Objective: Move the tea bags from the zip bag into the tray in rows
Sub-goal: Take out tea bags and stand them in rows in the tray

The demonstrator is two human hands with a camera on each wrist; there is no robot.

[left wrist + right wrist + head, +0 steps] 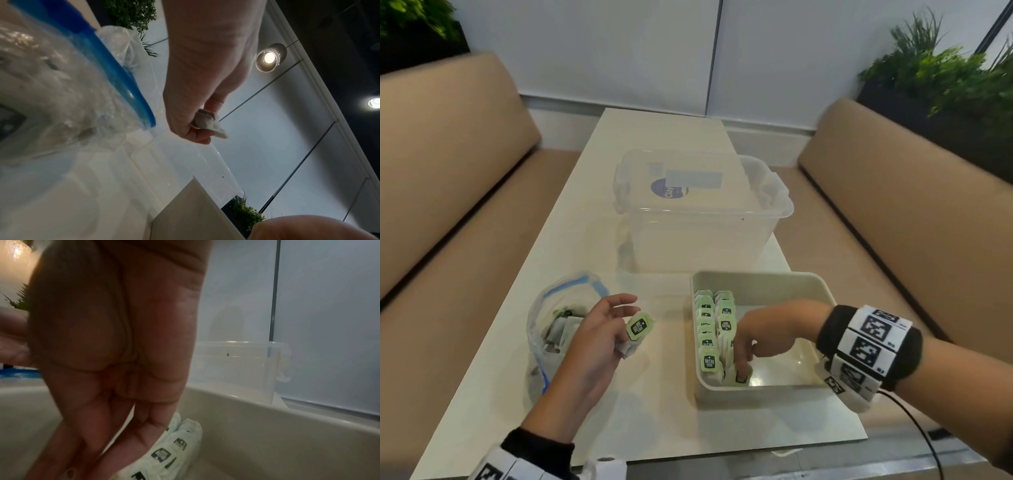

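Observation:
An open zip bag [551,329] [61,81] with a blue seal stands at the left of the table, with tea bags inside. Just right of it, my left hand [625,322] [197,81] hovers and grips a small bunch of tea bags [639,326] [207,125], a green tag facing up. The beige tray [756,278] [267,426] holds two rows of tea bags [707,329] [174,449] along its left side. My right hand [743,365] [115,337] reaches down into the tray, pinching a tea bag [741,377] at the near end of the second row.
A clear lidded storage box [702,212] [236,366] stands just behind the tray. Tan benches [448,171] flank the narrow white table [654,411], with plants [945,68] behind. The right part of the tray floor is bare.

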